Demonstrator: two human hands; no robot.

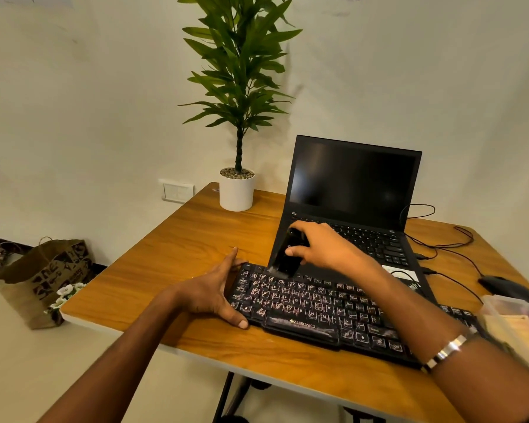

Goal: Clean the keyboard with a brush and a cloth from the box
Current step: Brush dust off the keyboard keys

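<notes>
— Lettering first: what can be read?

— "ZEBRONICS" in pale print on the front edge of the black keyboard (324, 312), below the space bar. The key legends are white but smeared with pale dust, so few are legible. A brown paper bag (43, 279) on the floor carries dark printed shapes I cannot read.

— And the hands?

— The right hand (321, 247) is curled round a black brush (289, 254), a glossy flat-sided thing, tilted, its lower end meeting the keyboard's top row. The left hand (209, 293) lies spread, fingers straight and apart, thumb pressing the near left corner of the keyboard, fingers along its left end.

— Materials?

— Keyboard is matte black plastic, lying on the wood-grain worktop (180, 239) with a pale edge. Just beyond the right hand stands an open black laptop (353, 190), screen dark. To the right of that hand's forearm is a clear plastic box (510, 312), and beyond it a black mouse (501, 285) with thin cables. A metal bangle (446, 351) circles the right wrist. Far beyond the left hand, a leafy plant (239, 87) sits in a smooth white cylindrical pot.
</notes>
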